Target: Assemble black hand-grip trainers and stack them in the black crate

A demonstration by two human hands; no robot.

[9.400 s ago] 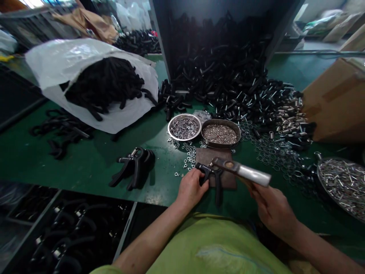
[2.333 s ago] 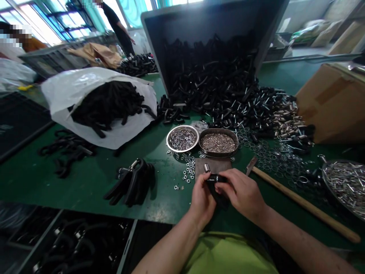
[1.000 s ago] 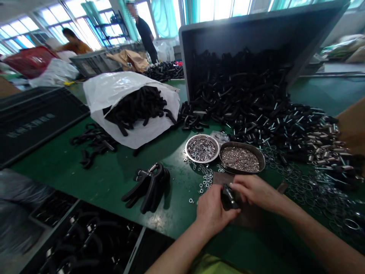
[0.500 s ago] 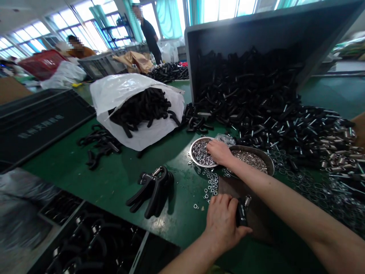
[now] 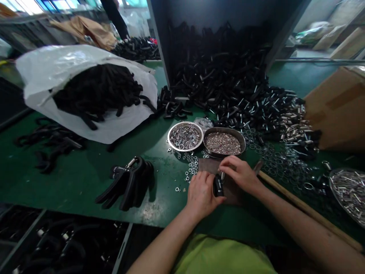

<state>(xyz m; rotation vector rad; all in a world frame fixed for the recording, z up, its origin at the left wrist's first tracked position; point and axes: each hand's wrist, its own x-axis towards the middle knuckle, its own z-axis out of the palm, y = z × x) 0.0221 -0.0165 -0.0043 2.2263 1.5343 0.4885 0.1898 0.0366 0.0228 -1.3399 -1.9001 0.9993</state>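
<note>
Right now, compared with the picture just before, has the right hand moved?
Yes. The right hand has left the round metal dish, moving right and down in view, to the spring by the left hand.

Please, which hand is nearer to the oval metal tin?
Right. The right hand is just in front of the oval metal tin; the left hand is farther, lower and to the left, holding a black part.

On the desk (image 5: 168,201), the dish (image 5: 170,144) is left of the tin (image 5: 243,142). The plate (image 5: 207,164) is in front of the tin, with the hammer (image 5: 302,204) at its right. The grips (image 5: 132,184) are near the front edge, the bag (image 5: 114,129) behind them. The bin (image 5: 213,13) is behind the dish.
</note>
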